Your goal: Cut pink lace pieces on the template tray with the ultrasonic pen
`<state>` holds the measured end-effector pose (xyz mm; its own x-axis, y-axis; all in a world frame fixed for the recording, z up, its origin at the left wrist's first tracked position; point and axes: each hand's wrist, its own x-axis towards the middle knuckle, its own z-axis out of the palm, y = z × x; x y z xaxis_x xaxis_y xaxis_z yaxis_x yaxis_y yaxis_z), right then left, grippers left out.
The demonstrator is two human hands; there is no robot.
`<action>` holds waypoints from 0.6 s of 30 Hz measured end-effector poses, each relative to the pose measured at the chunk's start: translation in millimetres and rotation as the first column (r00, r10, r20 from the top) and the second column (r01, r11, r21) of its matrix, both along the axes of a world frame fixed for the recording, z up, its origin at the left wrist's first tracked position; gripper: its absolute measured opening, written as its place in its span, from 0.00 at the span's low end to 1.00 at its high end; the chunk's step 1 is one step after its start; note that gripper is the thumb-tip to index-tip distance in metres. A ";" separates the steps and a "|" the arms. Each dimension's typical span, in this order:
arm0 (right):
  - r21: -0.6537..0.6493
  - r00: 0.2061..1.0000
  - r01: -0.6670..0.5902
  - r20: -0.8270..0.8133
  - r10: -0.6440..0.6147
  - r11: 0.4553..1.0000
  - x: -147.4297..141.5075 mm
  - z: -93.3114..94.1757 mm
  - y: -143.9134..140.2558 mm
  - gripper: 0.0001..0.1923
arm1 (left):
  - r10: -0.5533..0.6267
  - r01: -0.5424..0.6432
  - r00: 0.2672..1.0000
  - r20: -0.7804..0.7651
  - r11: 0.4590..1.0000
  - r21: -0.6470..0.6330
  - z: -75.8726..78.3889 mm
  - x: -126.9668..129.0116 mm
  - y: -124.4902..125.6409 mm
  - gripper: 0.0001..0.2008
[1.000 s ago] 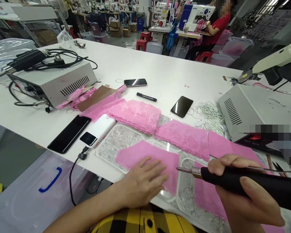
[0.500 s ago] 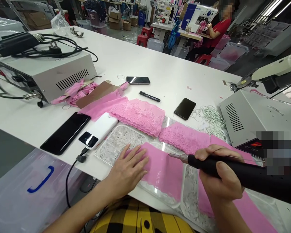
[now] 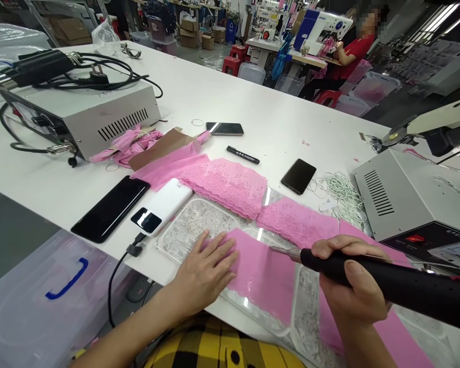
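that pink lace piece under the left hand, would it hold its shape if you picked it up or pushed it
Probably not: the lace looks thin and lies flat over the tray, so it would likely droop. Pushed, it might bunch or slide; the left hand is pressing it flat.

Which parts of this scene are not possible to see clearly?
Head view:
- Tool: rear end cut off by the right edge.
- Tool tip: too small to tell whether it touches the pink fabric.
- Fabric beneath the left hand: hidden.
- Marker lettering: too small.
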<state>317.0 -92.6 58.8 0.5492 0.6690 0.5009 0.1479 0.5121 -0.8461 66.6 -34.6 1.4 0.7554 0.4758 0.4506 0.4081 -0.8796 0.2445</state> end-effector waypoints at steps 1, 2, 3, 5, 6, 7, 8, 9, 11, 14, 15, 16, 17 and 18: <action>0.000 1.000 0.002 -0.007 -0.002 1.000 0.1 0.2 0.6 0.04 | -0.001 0.001 1.000 0.001 1.000 -0.002 0.4 -0.5 0.1 0.16; 0.001 1.000 0.004 -0.015 -0.004 1.000 -0.1 0.4 1.6 0.05 | -0.002 0.002 1.000 0.005 1.000 -0.001 0.8 -1.1 0.2 0.16; 0.005 1.000 0.004 -0.024 -0.004 1.000 -0.9 0.8 2.9 0.05 | -0.002 0.002 1.000 0.011 1.000 0.004 1.2 -2.0 0.4 0.16; 0.016 0.999 -0.006 -0.036 0.006 1.000 -4.0 1.9 6.6 0.06 | 0.007 -0.007 1.000 0.025 1.000 0.013 1.9 -4.5 0.7 0.16; 0.021 0.999 -0.018 -0.039 0.019 1.000 -6.3 2.6 8.9 0.06 | 0.014 -0.015 0.999 0.030 1.000 0.017 2.1 -6.0 0.9 0.16; 0.028 0.999 -0.030 -0.039 0.031 0.999 -9.0 3.3 11.3 0.06 | 0.022 -0.023 0.999 0.032 1.000 0.018 2.3 -7.6 0.9 0.16; 0.032 0.998 -0.043 -0.035 0.045 0.999 -11.9 3.9 13.8 0.06 | 0.029 -0.030 0.999 0.032 0.999 0.017 2.3 -9.2 0.9 0.16; 0.035 0.998 -0.055 -0.030 0.056 0.998 -14.8 4.4 16.3 0.06 | 0.035 -0.035 0.999 0.032 0.999 0.014 2.2 -10.8 0.7 0.15; 0.037 0.997 -0.072 -0.017 0.073 0.997 -19.8 4.8 20.5 0.06 | 0.042 -0.043 0.998 0.037 0.999 0.011 1.8 -13.6 -0.1 0.15; 0.031 0.996 -0.084 -0.014 0.085 0.996 -23.7 3.5 24.6 0.06 | 0.049 -0.049 0.997 0.051 0.999 0.003 0.8 -16.6 -1.8 0.15; 0.029 0.996 -0.087 -0.015 0.088 0.996 -24.1 2.8 25.3 0.07 | 0.051 -0.051 0.997 0.056 0.999 0.001 0.4 -17.3 -2.3 0.15; 0.027 0.996 -0.091 -0.016 0.091 0.996 -24.3 2.1 25.7 0.07 | 0.054 -0.054 0.997 0.058 0.999 -0.001 0.1 -18.0 -2.7 0.15; 0.025 0.996 -0.092 -0.016 0.093 0.995 -24.3 1.5 25.9 0.07 | 0.058 -0.058 0.997 0.060 0.998 -0.003 -0.3 -18.5 -3.0 0.15; 0.023 0.995 -0.094 -0.015 0.094 0.995 -24.3 1.1 25.9 0.07 | 0.062 -0.062 0.996 0.062 0.998 -0.005 -0.7 -18.9 -3.2 0.15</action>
<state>292.7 -66.7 59.9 0.4923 0.7066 0.5083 0.0851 0.5421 -0.8360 47.7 -37.8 0.7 0.6952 0.5221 0.4941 0.4455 -0.8524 0.2737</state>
